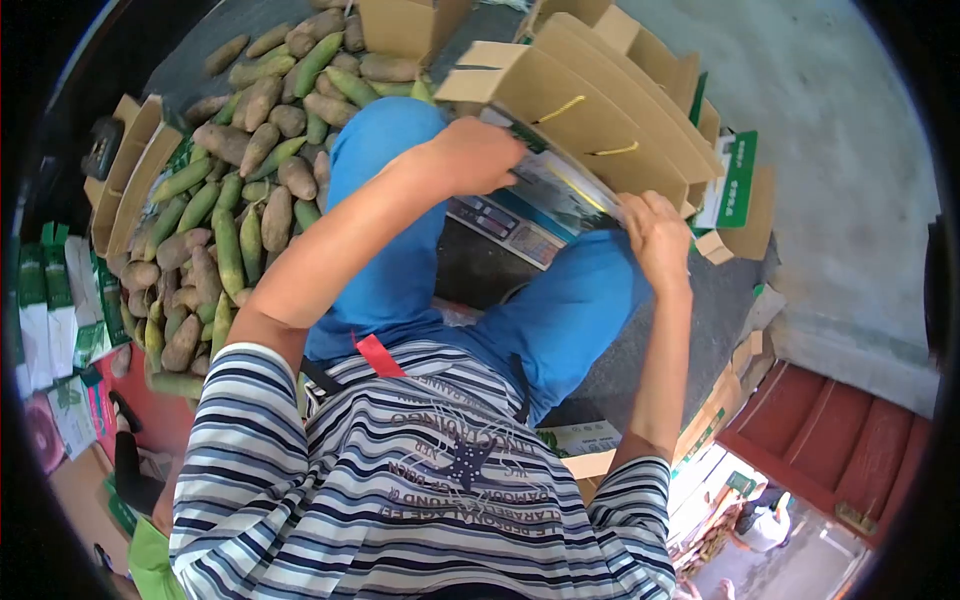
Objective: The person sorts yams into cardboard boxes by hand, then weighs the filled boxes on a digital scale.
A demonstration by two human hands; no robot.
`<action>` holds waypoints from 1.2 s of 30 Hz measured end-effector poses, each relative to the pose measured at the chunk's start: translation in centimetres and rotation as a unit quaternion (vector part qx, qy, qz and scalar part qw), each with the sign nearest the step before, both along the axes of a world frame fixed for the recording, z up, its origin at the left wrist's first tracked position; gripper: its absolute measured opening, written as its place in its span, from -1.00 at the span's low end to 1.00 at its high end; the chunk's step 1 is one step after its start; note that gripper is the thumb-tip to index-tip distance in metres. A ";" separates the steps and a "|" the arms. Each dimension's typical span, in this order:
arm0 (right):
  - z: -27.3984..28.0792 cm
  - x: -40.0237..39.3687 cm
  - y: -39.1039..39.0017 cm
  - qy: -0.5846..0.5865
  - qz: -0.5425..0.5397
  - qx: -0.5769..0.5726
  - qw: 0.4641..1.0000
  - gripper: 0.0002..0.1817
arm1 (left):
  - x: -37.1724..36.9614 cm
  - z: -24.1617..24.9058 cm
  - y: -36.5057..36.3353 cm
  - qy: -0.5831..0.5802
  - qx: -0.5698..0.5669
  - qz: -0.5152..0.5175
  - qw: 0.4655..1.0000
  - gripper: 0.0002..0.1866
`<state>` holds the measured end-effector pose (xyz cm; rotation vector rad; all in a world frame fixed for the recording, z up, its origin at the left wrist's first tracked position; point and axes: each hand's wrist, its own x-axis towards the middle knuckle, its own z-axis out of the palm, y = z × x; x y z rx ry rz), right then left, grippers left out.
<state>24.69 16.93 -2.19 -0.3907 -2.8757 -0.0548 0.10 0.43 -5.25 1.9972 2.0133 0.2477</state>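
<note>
This looks like a produce packing room or storeroom. Heaped root vegetables [258,150] cover part of the dark floor [610,370], with open cardboard boxes [600,90] and a digital scale [505,228] close by.

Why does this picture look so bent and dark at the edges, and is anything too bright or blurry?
Head view: strong wide-angle distortion, probably from the lens, with black corners; the doorway glares beside the darker red door; markings on the scale-like device are too soft to read.
</note>
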 end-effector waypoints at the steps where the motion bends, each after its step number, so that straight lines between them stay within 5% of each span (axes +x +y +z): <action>1: 0.0 -0.2 0.4 -0.005 -0.007 -0.002 1.000 -0.80 | 0.1 0.2 -0.6 -0.020 0.061 0.004 0.998 -0.68; 4: 0.2 -0.5 0.8 -0.028 -0.009 -0.012 0.999 -0.82 | 1.1 1.8 -3.3 -0.097 0.327 0.029 0.940 -0.78; 6: 0.1 -0.5 0.9 -0.017 0.009 -0.033 0.999 -0.80 | 1.3 2.2 -6.5 -0.129 0.503 0.084 0.851 -0.79; 10: 0.3 -0.8 0.4 -0.023 0.008 -0.032 0.999 -0.81 | -1.9 -2.1 -13.6 -0.112 0.524 0.354 0.767 -0.77; 13: 0.1 -0.8 0.0 -0.013 0.007 -0.028 1.000 -0.81 | -5.1 -11.4 -20.6 -0.055 0.364 0.526 0.766 -0.73; 15: -0.1 -0.8 0.0 -0.010 0.005 -0.025 1.000 -0.82 | -5.8 -17.5 -27.1 0.007 0.165 0.563 0.810 -0.65; 16: -0.1 -0.8 0.0 -0.009 0.000 -0.023 1.000 -0.83 | -5.4 -18.4 -29.7 -0.025 -0.046 0.574 0.817 -0.57; 19: 0.2 -1.0 -0.2 0.000 -0.007 -0.039 0.999 -0.84 | -4.2 -20.2 -34.5 0.003 -0.466 0.366 0.806 -0.38; 21: 0.4 -1.2 -0.2 -0.009 -0.011 -0.057 0.998 -0.85 | -3.0 -22.7 -37.5 0.059 -0.557 0.256 0.788 -0.35; 24: 0.2 -1.0 0.2 0.000 0.001 -0.067 0.998 -0.85 | -2.1 -28.4 -41.4 0.131 -0.446 0.332 0.821 -0.35; 27: 0.3 -1.0 0.1 -0.008 0.014 -0.061 0.998 -0.84 | -2.3 -28.5 -42.0 0.183 -0.420 0.322 0.828 -0.37; 33: 0.6 -1.6 0.2 -0.036 0.013 -0.069 0.997 -0.86 | -3.4 -26.0 -41.6 0.064 -0.460 0.348 0.814 -0.26; 36: 1.4 -2.7 0.5 -0.080 0.002 -0.080 0.994 -0.85 | -3.9 -23.7 -41.0 -0.088 -0.356 0.522 0.771 -0.17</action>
